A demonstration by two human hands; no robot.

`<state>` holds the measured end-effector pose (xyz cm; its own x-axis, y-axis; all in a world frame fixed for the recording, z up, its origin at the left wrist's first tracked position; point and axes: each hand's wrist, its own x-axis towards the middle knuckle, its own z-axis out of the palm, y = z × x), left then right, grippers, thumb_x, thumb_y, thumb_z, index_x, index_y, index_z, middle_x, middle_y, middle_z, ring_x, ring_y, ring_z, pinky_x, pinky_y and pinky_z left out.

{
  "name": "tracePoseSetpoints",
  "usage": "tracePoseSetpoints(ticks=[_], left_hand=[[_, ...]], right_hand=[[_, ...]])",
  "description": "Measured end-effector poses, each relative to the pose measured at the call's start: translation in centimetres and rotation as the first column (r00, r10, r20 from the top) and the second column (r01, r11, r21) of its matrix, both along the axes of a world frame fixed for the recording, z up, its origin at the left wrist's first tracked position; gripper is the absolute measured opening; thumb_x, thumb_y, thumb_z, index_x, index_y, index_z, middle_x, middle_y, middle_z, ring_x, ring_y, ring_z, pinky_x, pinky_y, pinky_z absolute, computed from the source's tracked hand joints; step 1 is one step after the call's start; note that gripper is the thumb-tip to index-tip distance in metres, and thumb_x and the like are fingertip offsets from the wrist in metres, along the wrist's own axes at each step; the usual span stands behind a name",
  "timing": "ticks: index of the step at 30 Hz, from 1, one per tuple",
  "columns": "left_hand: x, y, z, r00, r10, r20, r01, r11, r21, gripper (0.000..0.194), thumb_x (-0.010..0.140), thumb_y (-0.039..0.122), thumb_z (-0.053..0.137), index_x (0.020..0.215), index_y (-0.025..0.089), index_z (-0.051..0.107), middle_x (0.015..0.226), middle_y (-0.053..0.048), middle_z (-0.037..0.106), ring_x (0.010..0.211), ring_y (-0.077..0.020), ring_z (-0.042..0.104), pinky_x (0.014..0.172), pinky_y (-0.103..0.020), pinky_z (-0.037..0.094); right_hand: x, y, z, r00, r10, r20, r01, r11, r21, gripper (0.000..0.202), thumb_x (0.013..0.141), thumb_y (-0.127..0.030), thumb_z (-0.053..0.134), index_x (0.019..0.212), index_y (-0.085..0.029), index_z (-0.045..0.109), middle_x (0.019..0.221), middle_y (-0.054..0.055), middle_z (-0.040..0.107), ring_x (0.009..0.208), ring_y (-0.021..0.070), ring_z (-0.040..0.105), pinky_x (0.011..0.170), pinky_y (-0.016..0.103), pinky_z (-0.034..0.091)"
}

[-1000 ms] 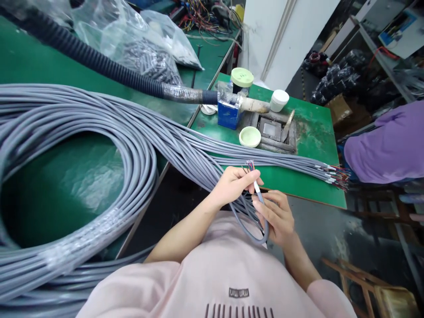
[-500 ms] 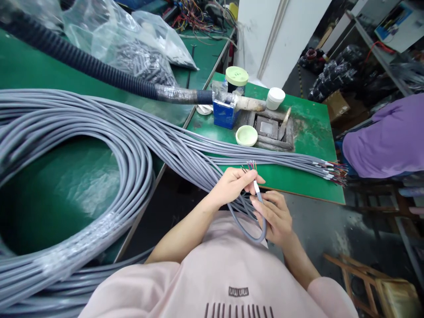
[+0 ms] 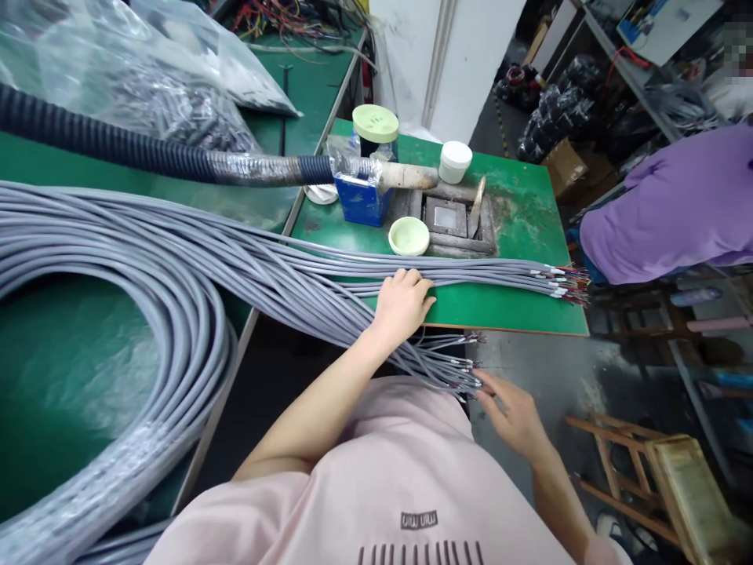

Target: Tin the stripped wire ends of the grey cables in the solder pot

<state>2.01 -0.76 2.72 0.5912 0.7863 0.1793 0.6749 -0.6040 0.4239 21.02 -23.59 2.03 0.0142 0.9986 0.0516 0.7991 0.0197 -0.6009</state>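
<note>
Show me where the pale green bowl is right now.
In the head camera's view, the pale green bowl is slightly right of centre on the green table, just beyond the grey cables near the left hand and right of the blue box.

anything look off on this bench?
Mostly stains: the green tabletop is darkened around the square fixture, unlike its cleaner near edge. The hose nozzle is browned. Grey cable ends by the right hand lie off the tabletop, unlike the other bunch.
</note>
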Motion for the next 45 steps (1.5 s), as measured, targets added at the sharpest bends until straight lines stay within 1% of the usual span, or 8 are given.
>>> tracePoseSetpoints(ticks=[4, 8, 13, 21, 28, 36, 41, 45], left_hand=[[1.7, -0.6, -0.1, 0.997, 0.009, -0.081, -0.004, 0.998, 0.069, 0.027, 0.088, 0.036, 0.059, 0.107, 0.016, 0.062, 0.106, -0.013, 0.062, 0.102, -0.0297, 0.052, 0.081, -0.041, 0.038], [2.4, -0.4, -0.2, 0.998, 0.027, -0.063, -0.022, 0.997, 0.079, 0.026, 0.088, 0.036, 0.06, 0.105, 0.016, 0.061, 0.105, -0.012, 0.061, 0.1, -0.0285, 0.053, 0.078, -0.038, 0.038], [3.1, 0.7, -0.6, 0.999, 0.043, -0.017, -0.043, 0.998, 0.04, 0.014, 0.091, 0.027, 0.053, 0.097, 0.018, 0.061, 0.095, -0.009, 0.064, 0.092, -0.0248, 0.057, 0.075, -0.035, 0.04], [2.5, 0.7, 0.1, 0.994, -0.046, 0.097, 0.053, 0.996, -0.069, 0.013, 0.089, 0.025, 0.053, 0.091, 0.016, 0.062, 0.09, -0.009, 0.065, 0.086, -0.023, 0.06, 0.073, -0.033, 0.043], [1.1, 0.0, 1.7, 0.929, -0.086, 0.361, 0.186, 0.949, -0.253, 0.033, 0.085, 0.046, 0.061, 0.105, 0.022, 0.071, 0.078, -0.001, 0.062, 0.066, -0.0131, 0.055, 0.063, -0.024, 0.041], [1.3, -0.7, 1.7, 0.936, -0.12, 0.331, 0.233, 0.915, -0.328, 0.042, 0.088, 0.049, 0.055, 0.115, 0.02, 0.069, 0.08, -0.003, 0.065, 0.067, -0.0149, 0.058, 0.063, -0.025, 0.042], [2.9, -0.7, 1.4, 0.921, -0.131, 0.368, 0.275, 0.886, -0.374, 0.049, 0.09, 0.044, 0.05, 0.129, 0.014, 0.058, 0.099, -0.007, 0.071, 0.075, -0.0174, 0.062, 0.071, -0.029, 0.047], [4.4, 0.2, 0.6, 0.917, -0.08, 0.391, 0.248, 0.882, -0.401, 0.054, 0.088, 0.041, 0.054, 0.133, 0.011, 0.052, 0.118, -0.012, 0.066, 0.081, -0.018, 0.064, 0.08, -0.032, 0.049]], right_hand=[[-3.6, 4.5, -0.8, 0.877, -0.105, -0.47, -0.017, 0.969, -0.248, 0.027, 0.09, -0.027, 0.055, 0.114, -0.021, 0.066, 0.085, 0.004, 0.076, 0.073, 0.0144, 0.069, 0.07, 0.03, 0.056], [-5.3, 8.8, -1.5, 0.493, -0.273, -0.826, -0.062, 0.936, -0.347, 0.032, 0.084, -0.035, 0.063, 0.111, -0.018, 0.065, 0.084, 0.005, 0.075, 0.057, 0.0108, 0.064, 0.05, 0.024, 0.053], [-5.0, 11.5, -1.2, 0.215, -0.347, -0.913, -0.086, 0.924, -0.372, 0.035, 0.079, -0.033, 0.07, 0.109, -0.018, 0.064, 0.085, 0.005, 0.074, 0.055, 0.0109, 0.064, 0.041, 0.02, 0.049], [-3.3, 12.8, -0.8, -0.028, -0.349, -0.937, -0.034, 0.937, -0.348, 0.038, 0.078, -0.028, 0.068, 0.115, -0.02, 0.058, 0.108, 0.009, 0.072, 0.066, 0.0138, 0.067, 0.042, 0.022, 0.051], [-0.7, 14.1, 1.2, -0.077, -0.227, -0.971, 0.328, 0.914, -0.24, 0.017, 0.082, -0.03, 0.063, 0.098, -0.023, 0.06, 0.104, 0.002, 0.073, 0.068, 0.0099, 0.064, 0.053, 0.021, 0.051], [3.2, 15.2, 2.5, 0.381, -0.246, -0.891, 0.576, 0.817, 0.021, 0.029, 0.078, -0.045, 0.07, 0.076, -0.019, 0.056, 0.06, -0.004, 0.065, 0.045, 0.0102, 0.059, 0.044, 0.022, 0.051], [4.9, 14.1, 1.7, 0.287, -0.276, -0.917, 0.397, 0.906, -0.148, 0.034, 0.077, -0.052, 0.069, 0.079, -0.02, 0.056, 0.075, 0.001, 0.071, 0.056, 0.012, 0.065, 0.047, 0.024, 0.052], [5.2, 11.5, 2.3, 0.245, -0.191, -0.951, 0.615, 0.788, 0.0, 0.025, 0.085, -0.045, 0.061, 0.093, -0.022, 0.059, 0.092, 0.002, 0.074, 0.067, 0.0106, 0.067, 0.06, 0.025, 0.055]])
